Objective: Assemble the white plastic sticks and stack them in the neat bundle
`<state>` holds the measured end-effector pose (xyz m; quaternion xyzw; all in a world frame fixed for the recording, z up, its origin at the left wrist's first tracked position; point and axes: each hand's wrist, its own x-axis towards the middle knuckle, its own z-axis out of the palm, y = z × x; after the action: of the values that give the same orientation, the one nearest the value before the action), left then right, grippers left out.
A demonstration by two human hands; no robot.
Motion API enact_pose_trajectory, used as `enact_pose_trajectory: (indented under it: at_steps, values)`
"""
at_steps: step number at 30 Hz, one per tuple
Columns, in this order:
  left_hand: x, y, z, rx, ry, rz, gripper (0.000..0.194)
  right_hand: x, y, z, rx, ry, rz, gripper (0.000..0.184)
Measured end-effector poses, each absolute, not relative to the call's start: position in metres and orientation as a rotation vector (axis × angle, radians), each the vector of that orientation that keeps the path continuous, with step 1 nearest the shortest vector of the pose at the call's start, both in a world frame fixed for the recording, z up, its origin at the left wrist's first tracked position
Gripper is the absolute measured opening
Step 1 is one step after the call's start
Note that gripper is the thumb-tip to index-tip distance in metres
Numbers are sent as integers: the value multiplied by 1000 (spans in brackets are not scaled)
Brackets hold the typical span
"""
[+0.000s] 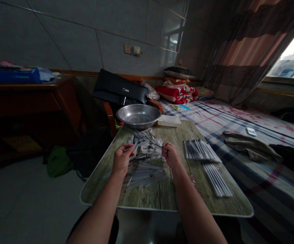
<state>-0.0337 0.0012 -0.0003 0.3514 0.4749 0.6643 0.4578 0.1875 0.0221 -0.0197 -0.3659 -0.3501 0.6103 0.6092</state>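
Observation:
A loose heap of slender clear plastic tubes (147,169) lies in the middle of the wood-patterned folding table (159,198). My left hand (122,160) sits at the heap's left side, its fingers closed on a thin tube (128,148). My right hand (170,154) is at the heap's right side, pinching a thin dark-tipped piece (157,145) that reaches into the pile. To the right of that hand, neat rows of similar tubes (200,150) lie side by side, with a second row group (216,179) nearer me.
A steel basin (138,116) and a white plastic box (169,120) stand at the table's far edge. A striped bed (238,135) runs along the right side, with folded cloth (250,146) on it. A black monitor (118,87) leans behind the basin.

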Motion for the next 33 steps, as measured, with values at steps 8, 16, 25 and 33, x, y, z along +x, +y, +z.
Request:
enact_pose_trajectory:
  at_steps: [8, 16, 25, 33]
  values:
    - [-42, -2, 9, 1154, 1231, 1441, 25, 197, 23, -21, -1029, -933, 1279, 7]
    - [-26, -6, 7, 804, 974, 1518, 47, 171, 13, -16, -877, -986, 1524, 17]
    - [-22, -6, 5, 542, 881, 1385, 20, 156, -6, -3, -526, -976, 1937, 28]
    - [-15, -11, 7, 417, 853, 1245, 7, 148, -7, -15, -488, -1111, 1824, 33]
